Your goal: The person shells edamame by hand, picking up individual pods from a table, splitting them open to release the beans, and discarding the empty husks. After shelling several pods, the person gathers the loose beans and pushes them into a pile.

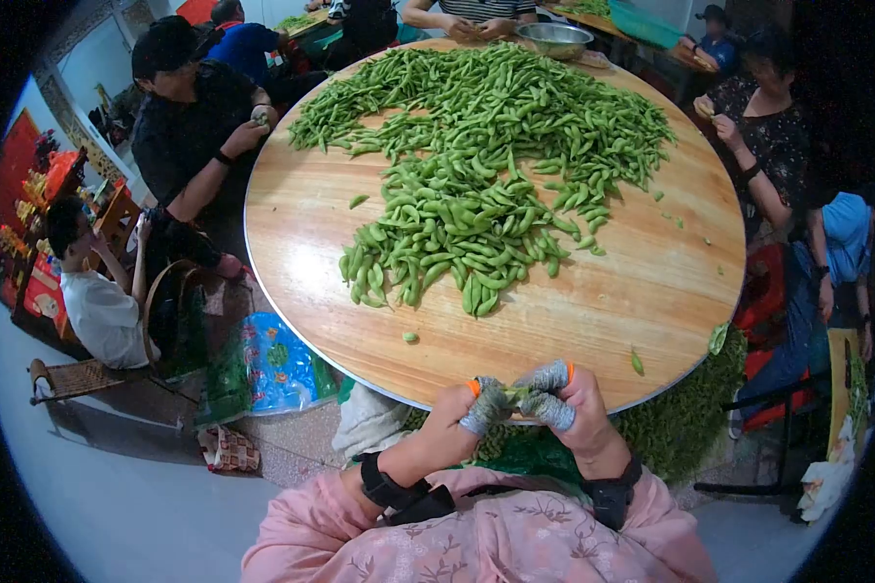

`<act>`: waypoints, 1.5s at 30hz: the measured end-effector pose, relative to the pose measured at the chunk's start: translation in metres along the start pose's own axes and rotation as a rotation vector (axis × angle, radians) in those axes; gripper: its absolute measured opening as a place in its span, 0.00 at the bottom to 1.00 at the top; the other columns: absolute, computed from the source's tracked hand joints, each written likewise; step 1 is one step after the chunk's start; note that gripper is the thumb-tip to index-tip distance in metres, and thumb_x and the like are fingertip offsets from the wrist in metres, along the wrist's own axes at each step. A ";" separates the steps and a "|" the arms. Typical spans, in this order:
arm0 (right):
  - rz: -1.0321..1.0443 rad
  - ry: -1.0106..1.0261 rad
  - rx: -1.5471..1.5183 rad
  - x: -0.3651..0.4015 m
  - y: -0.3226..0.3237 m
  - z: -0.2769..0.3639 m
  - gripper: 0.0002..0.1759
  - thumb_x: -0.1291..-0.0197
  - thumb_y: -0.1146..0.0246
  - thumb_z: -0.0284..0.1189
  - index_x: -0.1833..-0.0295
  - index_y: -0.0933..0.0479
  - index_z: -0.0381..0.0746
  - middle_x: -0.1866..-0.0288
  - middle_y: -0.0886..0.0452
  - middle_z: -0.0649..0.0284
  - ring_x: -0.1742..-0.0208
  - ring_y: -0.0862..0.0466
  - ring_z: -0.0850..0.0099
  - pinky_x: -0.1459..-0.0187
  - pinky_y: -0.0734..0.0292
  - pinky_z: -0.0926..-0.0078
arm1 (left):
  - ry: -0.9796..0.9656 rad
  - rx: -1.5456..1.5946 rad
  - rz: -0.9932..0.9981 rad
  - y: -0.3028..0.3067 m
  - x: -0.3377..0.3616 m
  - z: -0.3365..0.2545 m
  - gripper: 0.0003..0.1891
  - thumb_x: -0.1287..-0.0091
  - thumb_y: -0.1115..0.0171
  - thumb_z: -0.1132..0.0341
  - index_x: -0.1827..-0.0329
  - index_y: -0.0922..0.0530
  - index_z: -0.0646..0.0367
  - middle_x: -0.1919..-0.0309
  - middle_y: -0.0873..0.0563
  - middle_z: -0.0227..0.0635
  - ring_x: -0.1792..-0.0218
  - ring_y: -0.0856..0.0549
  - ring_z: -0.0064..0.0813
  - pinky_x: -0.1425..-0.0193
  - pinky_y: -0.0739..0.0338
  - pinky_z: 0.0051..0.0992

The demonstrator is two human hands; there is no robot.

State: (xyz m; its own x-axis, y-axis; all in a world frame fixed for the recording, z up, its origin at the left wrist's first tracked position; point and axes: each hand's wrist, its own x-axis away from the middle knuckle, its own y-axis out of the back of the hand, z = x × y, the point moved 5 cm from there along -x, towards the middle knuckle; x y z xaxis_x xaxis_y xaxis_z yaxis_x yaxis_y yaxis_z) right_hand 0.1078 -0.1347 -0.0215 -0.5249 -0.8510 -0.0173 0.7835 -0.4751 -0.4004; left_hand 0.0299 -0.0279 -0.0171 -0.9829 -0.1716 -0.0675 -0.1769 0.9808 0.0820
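At the near edge of the round wooden table (311,291), my left hand (464,418) and my right hand (576,406) meet in front of my body. Grey wrappings with orange bands cover the thumbs and fingers. Between the pinched fingertips of both hands shows a small green edamame pod (521,394), mostly hidden by the fingers. A large heap of edamame pods (496,165) spreads over the far and middle part of the table. One loose pod (637,362) lies right of my hands, and a short green piece (410,337) lies to the left.
Several people sit around the table, some with pods in their fingers. A metal bowl (554,39) stands at the far edge. Green plant matter (676,428) is heaped below the table at right. A blue plastic bag (277,360) lies at left.
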 end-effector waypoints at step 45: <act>-0.838 -0.187 1.355 0.123 0.162 0.100 0.13 0.56 0.45 0.17 0.60 0.27 0.30 0.70 0.23 0.60 0.70 0.26 0.75 0.65 0.31 0.78 | -0.280 -1.121 -0.067 0.056 -0.066 -0.032 0.14 0.55 0.37 0.64 0.65 0.25 0.57 0.73 0.25 0.41 0.70 0.24 0.43 0.69 0.28 0.35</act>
State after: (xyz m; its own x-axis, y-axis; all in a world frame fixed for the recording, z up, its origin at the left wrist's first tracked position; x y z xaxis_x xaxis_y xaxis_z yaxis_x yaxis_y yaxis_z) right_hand 0.2031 -0.3381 0.0030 -0.9711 -0.2272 -0.0732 0.0663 -0.5514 0.8316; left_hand 0.0833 0.0351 0.0242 -0.9487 -0.0562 -0.3111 -0.3125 0.3143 0.8964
